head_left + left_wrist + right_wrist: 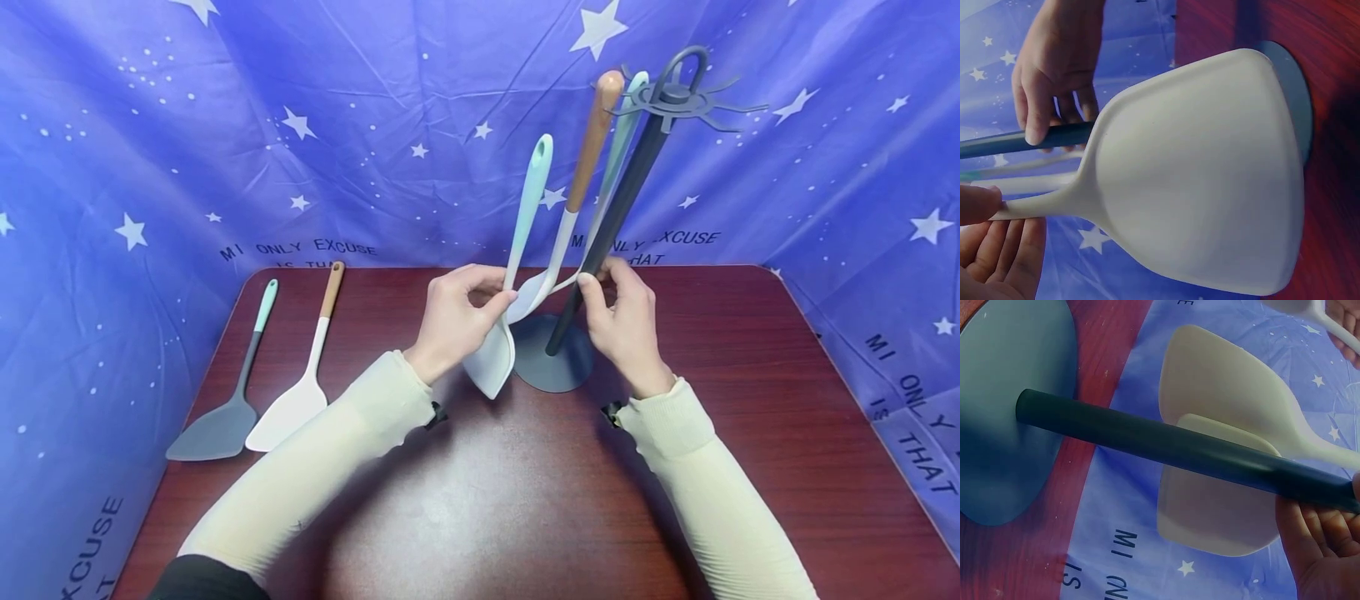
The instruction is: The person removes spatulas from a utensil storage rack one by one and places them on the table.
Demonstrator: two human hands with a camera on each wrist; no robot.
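Observation:
My left hand (459, 318) pinches the pale neck of a mint-handled turner (531, 204); its broad white blade (1197, 169) hangs down and fills the left wrist view. My right hand (624, 323) grips the dark pole (618, 204) of a utensil stand, partway up. Hooks ring the stand's top (675, 98), below a loop. At these hooks hang a brown-handled white utensil (592, 150) and another mint-handled one (624, 137), partly hidden by the pole. In the right wrist view two pale blades (1229, 387) overlap behind the pole.
A round grey base (558, 375) carries the pole on the dark red table (450, 517). At the left lie a grey turner with a mint handle (217, 429) and a white turner with a brown handle (288, 412). Blue star-printed cloth (360, 100) surrounds the table.

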